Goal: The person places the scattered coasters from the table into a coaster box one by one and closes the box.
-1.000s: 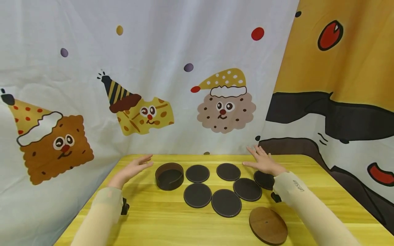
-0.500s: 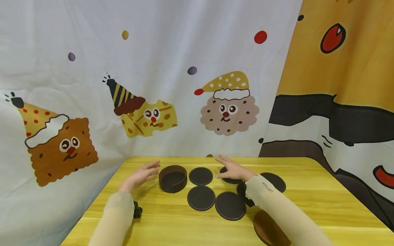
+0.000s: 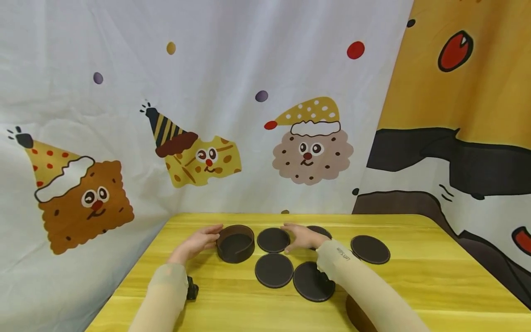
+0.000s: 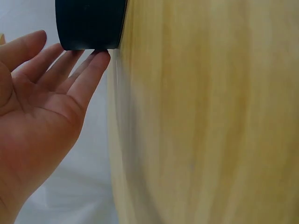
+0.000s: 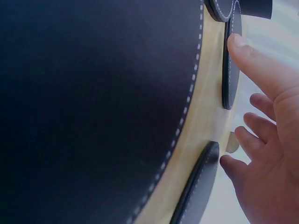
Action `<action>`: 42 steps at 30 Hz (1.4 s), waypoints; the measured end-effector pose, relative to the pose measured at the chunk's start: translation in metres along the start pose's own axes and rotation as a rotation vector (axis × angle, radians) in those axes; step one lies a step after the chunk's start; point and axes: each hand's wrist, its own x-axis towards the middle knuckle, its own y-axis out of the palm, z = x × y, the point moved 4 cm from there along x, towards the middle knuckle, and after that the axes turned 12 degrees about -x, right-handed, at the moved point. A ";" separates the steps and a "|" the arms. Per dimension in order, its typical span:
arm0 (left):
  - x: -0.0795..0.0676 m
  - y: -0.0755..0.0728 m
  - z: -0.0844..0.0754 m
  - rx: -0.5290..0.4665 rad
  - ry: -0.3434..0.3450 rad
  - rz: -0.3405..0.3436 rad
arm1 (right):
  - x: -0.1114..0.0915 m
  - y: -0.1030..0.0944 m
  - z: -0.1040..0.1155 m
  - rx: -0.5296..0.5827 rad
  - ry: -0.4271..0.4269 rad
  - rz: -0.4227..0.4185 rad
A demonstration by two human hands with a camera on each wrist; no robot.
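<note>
A round dark coaster holder (image 3: 235,253) with a brown inside stands on the table. My left hand (image 3: 200,242) is at its left side. In the left wrist view, extended fingertips of the left hand (image 4: 51,98) touch the wall of the dark holder (image 4: 91,23). My right hand (image 3: 304,237) hovers over the coasters, thumb and fingers spread and holding nothing. It is nearest to a black round coaster (image 3: 273,240) and partly covers another coaster (image 3: 321,229) behind it. In the right wrist view, my right hand (image 5: 268,140) is beside stitched coasters (image 5: 198,191).
More black coasters lie flat, one front left (image 3: 274,271), one front middle (image 3: 313,286) and one far right (image 3: 370,249). A brown wooden disc (image 3: 357,313) lies partly under the right sleeve (image 3: 365,281). A printed curtain (image 3: 257,193) hangs behind the table's (image 3: 232,304) back edge.
My right hand has moved left from the far-right coaster to above the middle ones. My left hand has come rightward to the holder's side. The head view has shifted slightly.
</note>
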 end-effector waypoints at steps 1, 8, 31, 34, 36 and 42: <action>0.000 0.000 0.001 0.002 -0.002 0.000 | 0.001 0.002 0.000 0.001 0.002 0.004; -0.003 0.000 0.005 0.004 -0.002 -0.021 | 0.008 0.007 -0.004 0.011 0.035 0.022; -0.024 0.015 -0.014 0.216 -0.073 0.007 | 0.026 0.017 0.013 0.022 -0.026 0.024; -0.025 0.018 -0.016 0.289 -0.071 -0.004 | 0.027 0.019 0.014 0.035 -0.019 0.016; -0.025 0.020 -0.016 0.340 -0.073 -0.006 | 0.027 0.019 0.014 0.032 -0.006 0.015; -0.025 0.025 -0.014 0.366 -0.071 -0.026 | 0.025 0.018 0.013 0.016 0.028 0.000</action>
